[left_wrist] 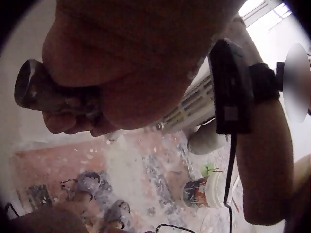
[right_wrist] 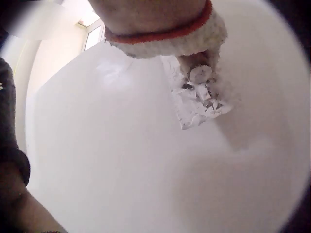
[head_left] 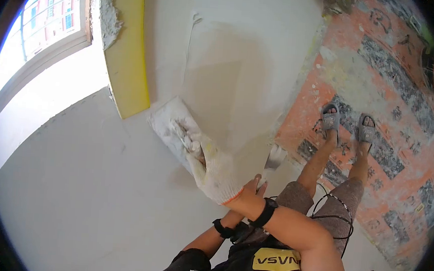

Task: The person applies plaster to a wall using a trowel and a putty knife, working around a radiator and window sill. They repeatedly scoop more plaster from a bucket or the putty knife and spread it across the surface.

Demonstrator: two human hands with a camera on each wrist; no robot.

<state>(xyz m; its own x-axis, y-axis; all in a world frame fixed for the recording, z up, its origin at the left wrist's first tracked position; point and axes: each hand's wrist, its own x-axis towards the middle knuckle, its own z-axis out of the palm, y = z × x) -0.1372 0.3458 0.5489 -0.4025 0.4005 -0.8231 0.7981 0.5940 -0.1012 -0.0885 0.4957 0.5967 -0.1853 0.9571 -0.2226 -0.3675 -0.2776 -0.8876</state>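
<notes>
A white knitted glove with an orange cuff covers my right hand point(head_left: 218, 175), which grips a plastering trowel point(head_left: 170, 127). The trowel's plate is caked with white plaster and lies close against the pale wall point(head_left: 75, 151). Behind the right wrist, my left hand point(left_wrist: 121, 63) has its bare fingers curled round a dark, worn handle point(left_wrist: 36, 92). In the head view, the putty knife's smeared metal blade point(head_left: 276, 157) points away from that hand; the gloved arm partly hides the left hand. The right wrist view shows the plaster-clotted trowel point(right_wrist: 187, 109) over the smooth wall surface.
A yellow strip point(head_left: 129, 59) borders the wall beside a window point(head_left: 47, 13). A plaster ridge point(head_left: 188, 48) runs along the wall. Sandalled feet point(head_left: 330, 118) stand on the splattered reddish floor point(head_left: 348, 59). A labelled bucket point(left_wrist: 197, 191) stands on the floor, and a cable point(head_left: 349, 223) loops by the legs.
</notes>
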